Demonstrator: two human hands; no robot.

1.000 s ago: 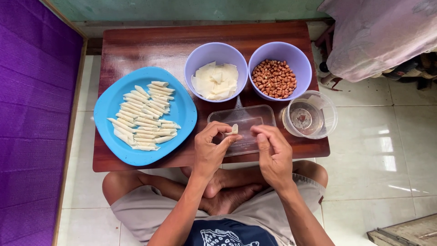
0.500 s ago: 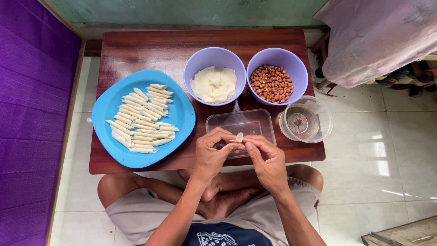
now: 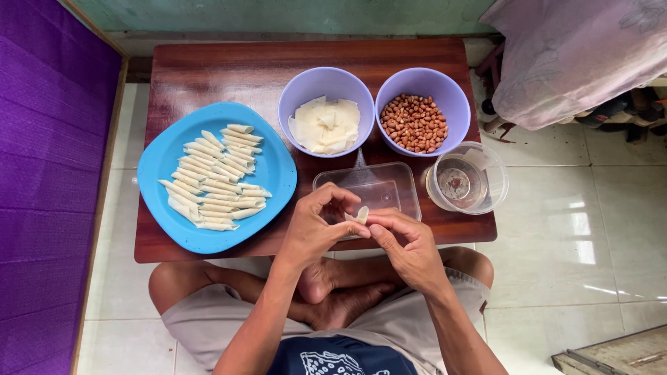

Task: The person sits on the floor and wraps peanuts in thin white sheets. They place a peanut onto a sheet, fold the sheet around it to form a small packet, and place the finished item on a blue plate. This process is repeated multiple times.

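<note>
Left hand (image 3: 316, 232) and right hand (image 3: 410, 246) both pinch shut on small wrapper (image 3: 359, 214); tray (image 3: 368, 187) at 12 o'clock; thin dough may tear under uneven pressure

view: head camera, single
facing: straight down over low table (image 3: 208, 69) and crossed legs
distance: near, whole tabletop in frame

The hands (image 3: 361, 232) are now brought closer together, and the small white wrapper (image 3: 359, 214) is pinched between their fingertips, folded tighter than before.
</note>
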